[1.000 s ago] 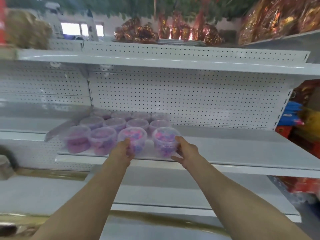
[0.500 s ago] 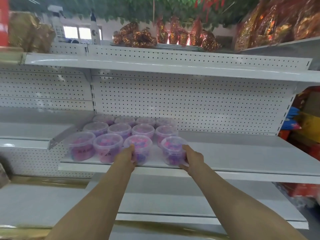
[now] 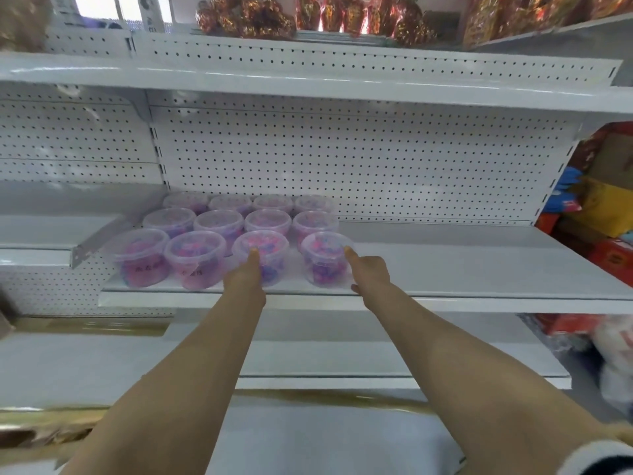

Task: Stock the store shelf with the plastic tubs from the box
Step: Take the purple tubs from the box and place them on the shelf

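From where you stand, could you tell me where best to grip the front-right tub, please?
Grip the front-right tub round its side wall just under the flared lid rim, coming from the front right with the right hand: that side is open shelf, another tub stands close behind, and the wall tapers downward.

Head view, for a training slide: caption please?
Left hand and right hand touch two clear plastic tubs, pink-purple inside, on white metal shelf.
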### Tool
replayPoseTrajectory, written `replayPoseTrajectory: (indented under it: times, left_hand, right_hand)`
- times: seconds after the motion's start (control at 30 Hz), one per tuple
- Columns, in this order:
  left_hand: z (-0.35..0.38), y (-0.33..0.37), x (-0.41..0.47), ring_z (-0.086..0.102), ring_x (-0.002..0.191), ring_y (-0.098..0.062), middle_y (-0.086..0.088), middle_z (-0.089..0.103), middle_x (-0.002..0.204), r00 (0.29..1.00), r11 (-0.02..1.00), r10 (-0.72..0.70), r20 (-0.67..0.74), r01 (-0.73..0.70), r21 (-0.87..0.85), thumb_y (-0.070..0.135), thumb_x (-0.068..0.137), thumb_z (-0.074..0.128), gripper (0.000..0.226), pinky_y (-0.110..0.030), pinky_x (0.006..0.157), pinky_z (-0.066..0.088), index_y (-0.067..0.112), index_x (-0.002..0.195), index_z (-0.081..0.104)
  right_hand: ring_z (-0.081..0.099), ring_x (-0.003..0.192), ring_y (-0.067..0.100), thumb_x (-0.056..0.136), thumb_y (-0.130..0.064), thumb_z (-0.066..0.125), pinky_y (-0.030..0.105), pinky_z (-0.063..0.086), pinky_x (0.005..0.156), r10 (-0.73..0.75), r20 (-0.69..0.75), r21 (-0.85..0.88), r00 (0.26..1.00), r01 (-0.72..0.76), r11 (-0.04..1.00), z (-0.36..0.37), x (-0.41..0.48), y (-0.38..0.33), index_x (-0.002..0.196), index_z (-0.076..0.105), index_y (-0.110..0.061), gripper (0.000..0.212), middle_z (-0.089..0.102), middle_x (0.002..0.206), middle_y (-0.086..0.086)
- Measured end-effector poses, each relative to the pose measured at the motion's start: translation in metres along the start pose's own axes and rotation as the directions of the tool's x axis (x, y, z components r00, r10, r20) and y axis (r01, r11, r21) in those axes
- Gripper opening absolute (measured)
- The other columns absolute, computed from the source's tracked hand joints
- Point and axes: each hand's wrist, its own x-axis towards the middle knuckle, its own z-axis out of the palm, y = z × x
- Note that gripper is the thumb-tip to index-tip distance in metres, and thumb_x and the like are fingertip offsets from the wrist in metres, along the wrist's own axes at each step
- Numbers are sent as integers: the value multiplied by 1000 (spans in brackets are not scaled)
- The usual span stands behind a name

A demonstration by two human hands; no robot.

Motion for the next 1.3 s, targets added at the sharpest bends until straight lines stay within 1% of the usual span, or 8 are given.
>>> replayPoseTrajectory:
  times: [0.13,0.2,0.37,0.47,0.6,0.87,1.1,1.3]
  left_hand:
    - [16,-2,-45,62,104,-31,-13,60,122,996,988,90,-17,-87,130,47,78,72,73,-34,79,50,3,132,47]
    - [29,-4,-78,59,104,-30,-13,59,120,989,966,140,57,-149,212,42,83,69,62,-35,84,49,5,129,51]
    - [63,-19,-179,61,86,-28,-5,63,97,935,864,273,225,-342,369,32,76,70,34,-28,74,47,16,105,61]
    - [78,-41,-240,62,92,-26,-3,63,102,899,818,324,295,-423,391,31,70,79,44,-35,89,52,22,108,58]
    - [97,-77,-324,53,93,-21,-4,53,120,812,701,376,446,-564,436,31,78,75,48,-32,87,49,24,121,55]
    - [137,-150,-441,53,116,-25,-5,51,132,736,718,257,626,-579,386,31,81,73,54,-28,88,42,22,129,51]
    - [200,-205,-461,55,115,-27,-5,54,132,729,732,124,673,-525,434,36,83,71,55,-32,95,47,19,131,50]
    - [278,-291,-424,52,122,-34,-11,51,137,749,721,-109,653,-393,571,48,84,64,67,-43,101,47,8,136,48]
  right_hand:
    - [59,109,31,85,-52,67,38,51,95,-143,21,-193,990,144,970,-38,-27,-6,124,53,-12,58,57,120,9]
    - [57,118,28,89,-46,65,33,45,93,-238,50,-291,970,242,926,-65,-45,-12,135,45,-10,62,57,129,10]
    - [60,111,28,89,-45,65,34,46,88,-436,126,-509,891,435,743,-154,-92,-18,137,43,-14,61,57,129,11]
    - [60,107,27,88,-45,66,34,46,83,-501,168,-648,849,478,593,-221,-125,-13,137,44,-19,59,54,130,10]
    - [58,112,28,86,-46,69,34,45,85,-504,170,-753,847,441,488,-311,-163,8,137,45,-20,61,50,134,9]
    - [59,113,28,85,-51,68,39,49,95,-449,34,-763,893,313,565,-448,-196,61,138,45,-18,66,53,129,11]
    - [60,101,29,82,-56,61,33,45,79,-364,-91,-716,927,193,671,-518,-158,103,115,53,-16,52,61,110,8]
    - [56,119,35,92,-55,53,40,45,96,-237,-154,-702,959,62,709,-557,-77,161,137,47,-11,64,59,131,14]
